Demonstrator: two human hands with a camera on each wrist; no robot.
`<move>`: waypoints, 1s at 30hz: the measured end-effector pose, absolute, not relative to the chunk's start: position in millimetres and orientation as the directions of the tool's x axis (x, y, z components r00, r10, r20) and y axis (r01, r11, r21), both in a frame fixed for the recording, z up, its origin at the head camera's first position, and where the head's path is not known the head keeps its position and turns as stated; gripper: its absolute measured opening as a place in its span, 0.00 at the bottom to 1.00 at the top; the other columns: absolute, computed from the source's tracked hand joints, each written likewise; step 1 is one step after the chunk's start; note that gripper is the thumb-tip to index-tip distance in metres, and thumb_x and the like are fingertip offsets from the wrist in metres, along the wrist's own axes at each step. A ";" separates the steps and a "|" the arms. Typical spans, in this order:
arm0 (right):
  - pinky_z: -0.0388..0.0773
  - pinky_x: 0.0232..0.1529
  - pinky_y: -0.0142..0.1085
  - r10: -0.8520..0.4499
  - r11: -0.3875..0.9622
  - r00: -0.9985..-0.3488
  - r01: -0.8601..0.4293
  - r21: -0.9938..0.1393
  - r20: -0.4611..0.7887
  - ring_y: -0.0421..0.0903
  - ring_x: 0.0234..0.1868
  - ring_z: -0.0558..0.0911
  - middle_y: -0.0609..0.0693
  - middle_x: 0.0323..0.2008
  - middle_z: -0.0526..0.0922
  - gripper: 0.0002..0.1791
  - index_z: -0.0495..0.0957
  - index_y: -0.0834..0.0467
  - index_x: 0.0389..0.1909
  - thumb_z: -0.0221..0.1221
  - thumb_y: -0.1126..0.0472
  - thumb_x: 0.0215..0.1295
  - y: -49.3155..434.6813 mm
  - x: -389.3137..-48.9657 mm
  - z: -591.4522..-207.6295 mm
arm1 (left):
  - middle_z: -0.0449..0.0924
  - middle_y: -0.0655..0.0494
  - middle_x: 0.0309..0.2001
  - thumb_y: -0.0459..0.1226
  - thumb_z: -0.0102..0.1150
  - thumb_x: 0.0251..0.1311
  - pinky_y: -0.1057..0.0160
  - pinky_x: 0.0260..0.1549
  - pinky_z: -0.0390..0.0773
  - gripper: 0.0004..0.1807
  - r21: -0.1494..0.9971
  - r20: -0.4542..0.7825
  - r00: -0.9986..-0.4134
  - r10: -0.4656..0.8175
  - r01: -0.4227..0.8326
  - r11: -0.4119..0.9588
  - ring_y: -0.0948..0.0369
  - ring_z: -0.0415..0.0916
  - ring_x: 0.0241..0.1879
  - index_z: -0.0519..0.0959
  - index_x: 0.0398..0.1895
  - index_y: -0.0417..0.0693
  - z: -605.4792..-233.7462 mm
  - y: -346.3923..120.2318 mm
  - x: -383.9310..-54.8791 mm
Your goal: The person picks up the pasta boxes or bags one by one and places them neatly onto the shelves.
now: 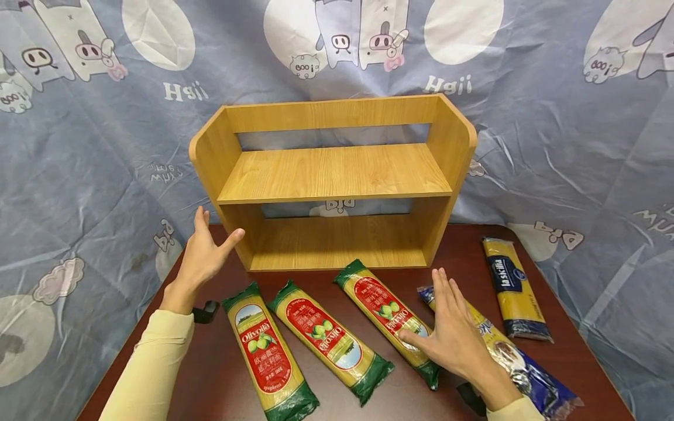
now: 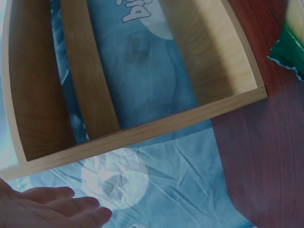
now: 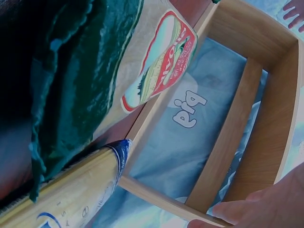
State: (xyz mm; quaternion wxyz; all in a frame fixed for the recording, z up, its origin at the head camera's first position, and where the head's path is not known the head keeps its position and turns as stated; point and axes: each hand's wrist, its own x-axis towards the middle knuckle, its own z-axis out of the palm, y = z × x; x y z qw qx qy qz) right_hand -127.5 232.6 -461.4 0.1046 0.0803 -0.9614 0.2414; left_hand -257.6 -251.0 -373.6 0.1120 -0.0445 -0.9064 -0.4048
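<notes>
The right grip [image 1: 451, 334] is hanging wide and holding nothing, its thumb overlapping the rightmost Olivoila packet [image 1: 383, 310] in the head view. That packet is lying to its left on the tabletop [image 1: 210, 368], long axis running from far left, near the shelf [image 1: 337, 172], to near right; the left grip [image 1: 202, 257], also wide and empty, is hovering farther off, beside the shelf's left side. A blue-ended packet [image 1: 532, 374] is lying partly hidden behind the right grip, a la sicilia packet [image 1: 516, 289] resting farther right.
</notes>
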 end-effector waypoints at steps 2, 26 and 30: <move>0.49 0.67 0.71 -0.103 0.866 -0.966 -0.205 -0.455 0.238 0.66 0.78 0.42 0.61 0.81 0.39 0.77 0.31 0.54 0.82 0.70 0.26 0.47 232.3 -129.2 -462.7 | 0.38 0.37 0.80 0.64 0.59 0.63 0.35 0.69 0.50 0.64 0.740 0.239 -0.970 -0.037 0.157 0.653 0.41 0.41 0.78 0.25 0.81 0.45 -371.4 -253.6 -263.2; 0.60 0.58 0.75 -0.005 0.788 -0.986 -0.105 -0.606 0.166 0.76 0.72 0.55 0.73 0.76 0.49 0.80 0.27 0.51 0.82 0.76 0.32 0.44 224.6 -136.2 -479.0 | 0.48 0.42 0.79 0.46 0.70 0.62 0.48 0.72 0.55 0.61 0.936 0.232 -0.968 -0.093 0.196 0.292 0.48 0.50 0.77 0.34 0.82 0.45 -375.0 -263.5 -298.5; 0.59 0.60 0.74 0.005 0.767 -0.986 -0.105 -0.633 0.170 0.74 0.73 0.55 0.71 0.77 0.48 0.80 0.29 0.52 0.82 0.77 0.33 0.43 221.6 -136.8 -485.9 | 0.51 0.41 0.78 0.43 0.71 0.62 0.50 0.71 0.57 0.59 0.946 0.245 -0.964 -0.105 0.214 0.242 0.48 0.54 0.76 0.36 0.82 0.43 -375.8 -261.1 -303.9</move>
